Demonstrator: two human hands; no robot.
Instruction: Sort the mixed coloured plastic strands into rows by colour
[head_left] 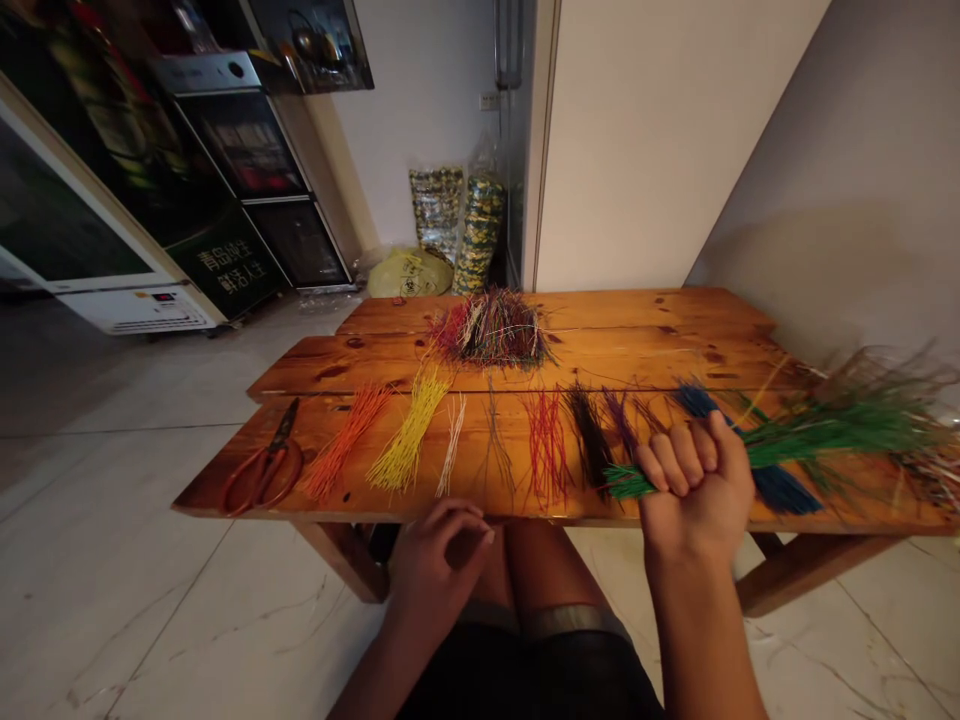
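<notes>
The right hand [696, 487] is closing into a tight fist around a thick bundle of green plastic strands [840, 425]. A short tuft is poking out on the left of the fist while the long ends are fanning out to the right, and the firm grip appears to be keeping the loose strands gathered. The left hand [439, 560] is hovering just below the near edge of the wooden plank table [637, 320], half curled and holding nothing visible.

Along the table's near plank, strands are lying in separate groups, apparently sorted by colour so that each stays distinct. Left of the right hand, an orange group [345, 440], a yellow group [409, 430], a white group [452, 445], a grey group [495, 440], a red group [546, 450], a black group [589, 440] and a purple group [619, 420] are running in a row. A blue group [787, 490] is lying just right of the fist, beneath the green ends. A multicoloured tangle of strands [495, 330] is sitting on the table's far side, seemingly as unsorted stock. Red-handled scissors [262, 470] are resting at the table's left end, apart from the strands.
</notes>
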